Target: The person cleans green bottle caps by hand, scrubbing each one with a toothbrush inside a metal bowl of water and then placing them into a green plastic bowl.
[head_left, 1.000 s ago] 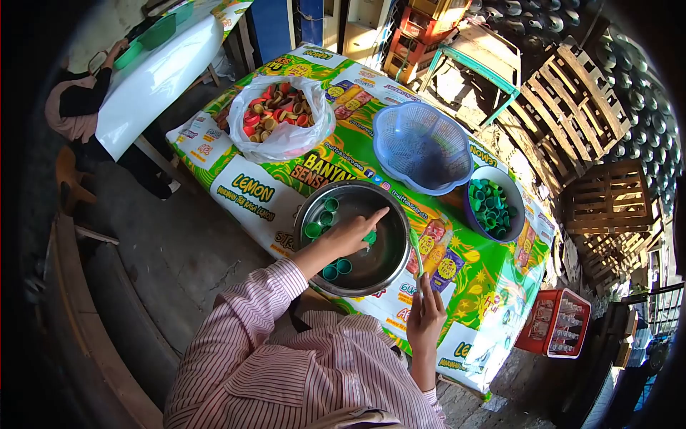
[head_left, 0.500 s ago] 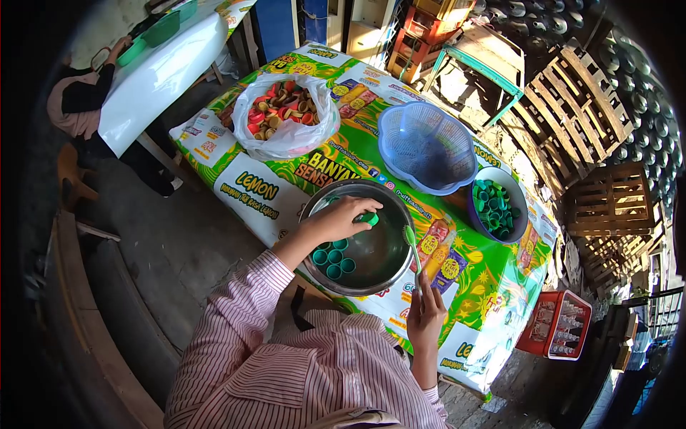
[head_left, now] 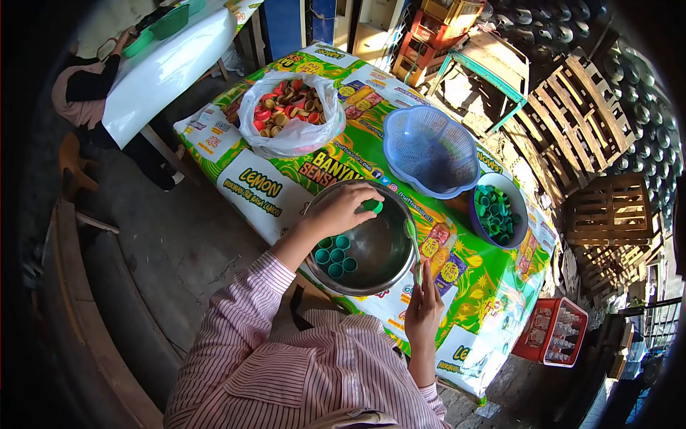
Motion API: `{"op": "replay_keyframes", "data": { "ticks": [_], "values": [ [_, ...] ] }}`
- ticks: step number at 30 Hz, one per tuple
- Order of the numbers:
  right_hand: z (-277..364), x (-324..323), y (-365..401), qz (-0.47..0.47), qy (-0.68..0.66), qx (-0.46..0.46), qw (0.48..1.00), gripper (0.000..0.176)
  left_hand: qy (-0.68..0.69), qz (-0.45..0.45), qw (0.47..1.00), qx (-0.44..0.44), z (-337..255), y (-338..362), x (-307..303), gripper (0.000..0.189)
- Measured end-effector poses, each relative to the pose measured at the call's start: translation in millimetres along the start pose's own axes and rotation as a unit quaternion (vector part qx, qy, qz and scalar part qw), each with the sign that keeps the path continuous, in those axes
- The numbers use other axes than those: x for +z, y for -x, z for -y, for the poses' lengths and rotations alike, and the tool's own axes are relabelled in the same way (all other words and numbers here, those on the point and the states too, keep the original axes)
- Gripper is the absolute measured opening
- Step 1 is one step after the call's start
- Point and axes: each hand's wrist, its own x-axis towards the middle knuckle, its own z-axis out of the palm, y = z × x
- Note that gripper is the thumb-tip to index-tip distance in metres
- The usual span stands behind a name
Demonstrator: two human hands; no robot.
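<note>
Inside the round silver metal basin [head_left: 377,252], the left hand [head_left: 341,211] pinches a small round green plastic cap [head_left: 372,206], loose green caps [head_left: 336,256] beneath; outside its rim, the right hand [head_left: 424,306] grips a slim green brush [head_left: 411,230].

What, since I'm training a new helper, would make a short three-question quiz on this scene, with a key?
1. Short answer: what does the right hand hold?
2. True or false: the left hand holds a green cap over the metal basin.
3. Fill in the colour: between the plastic bag and the bowl of green caps stands a ____ basket.

Key
1. A green-headed brush.
2. True.
3. Blue.
</note>
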Motion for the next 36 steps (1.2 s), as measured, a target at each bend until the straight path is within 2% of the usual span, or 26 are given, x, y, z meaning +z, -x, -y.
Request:
{"op": "replay_keyframes", "data": {
  "ticks": [1,2,3,5,6,7,9,11,13,14,15,17,19,20,21,22,23,25,26,28,29,31,35,36],
  "values": [
    [-1,-1,-1,0.003,-0.001,-0.005,1.0,0.042,-0.018,0.037,0.999,0.0,2,3,4,0.026],
    [-4,-2,-2,0.072,0.04,-0.005,0.997,0.043,-0.062,0.117,0.99,-0.043,5,6,6,0.027],
    [-5,-3,-2,0.141,0.081,-0.005,0.987,0.044,-0.039,0.09,0.995,-0.035,3,7,9,0.031],
    [1,-1,-6,0.129,0.07,-0.02,0.989,0.045,0.049,0.005,0.999,-0.014,-3,8,12,0.035],
    [7,-2,-7,0.098,0.038,-0.008,0.994,0.043,0.078,-0.02,0.996,0.033,-2,8,15,0.044],
    [11,-3,-7,0.064,0.007,0.006,0.998,0.042,0.078,-0.02,0.996,0.032,-1,11,19,0.044],
    [9,-5,-9,0.1,0.045,-0.001,0.994,0.042,-0.017,0.036,0.998,-0.058,-2,15,22,0.054],
    [8,-4,-8,0.107,0.024,-0.001,0.994,0.042,-0.067,0.029,0.997,-0.026,-4,21,18,0.061],
    [3,-3,-10,0.112,0.046,-0.011,0.993,0.041,0.05,-0.003,0.999,-0.004,1,25,23,0.065],
    [0,-2,-9,0.117,0.066,-0.019,0.991,0.04,-0.004,0.058,0.996,-0.07,5,27,24,0.07],
    [-1,-2,-8,0.125,0.088,-0.027,0.988,0.039,-0.004,0.058,0.996,-0.069,2,29,24,0.07],
    [5,0,-10,0.129,0.069,-0.012,0.989,0.037,0.072,-0.001,0.997,-0.03,-3,26,19,0.075],
    [11,3,-8,0.038,0.015,-0.046,0.998,0.035,0.069,0.003,0.996,-0.05,-3,28,17,0.073],
    [3,9,-7,0.062,0.076,-0.036,0.995,0.035,0.035,0.023,0.998,-0.052,7,34,24,0.072],
    [0,7,-7,0.147,0.147,-0.002,0.978,0.035,0.0,0.039,0.998,-0.051,6,34,24,0.071],
    [2,6,-7,0.114,0.107,-0.016,0.988,0.036,0.06,0.008,0.996,-0.06,0,30,23,0.061],
    [5,6,-7,0.08,0.066,-0.028,0.994,0.037,0.058,0.008,0.997,-0.056,2,26,22,0.061],
    [3,10,-8,0.08,0.081,-0.022,0.993,0.038,0.03,-0.046,0.998,-0.016,10,32,29,0.047],
    [2,9,-7,0.079,0.101,-0.021,0.992,0.039,0.002,0.003,0.999,-0.048,20,37,31,0.036],
    [4,6,-8,0.068,0.089,-0.029,0.993,0.039,0.194,-0.051,0.968,-0.151,15,35,28,0.033],
    [5,5,-8,0.061,0.073,-0.033,0.995,0.04,0.302,-0.069,0.93,-0.199,15,35,25,0.032],
    [9,0,-6,0.068,0.057,-0.032,0.996,0.041,0.568,-0.055,0.792,-0.218,13,38,18,0.032],
    [20,-1,-5,0.058,0.046,-0.072,0.995,0.045,0.617,-0.036,0.761,-0.195,7,42,8,0.033],
    [25,-2,-6,0.089,0.061,-0.063,0.992,0.042,0.602,-0.03,0.772,-0.201,6,42,7,0.033]
  ]
}}
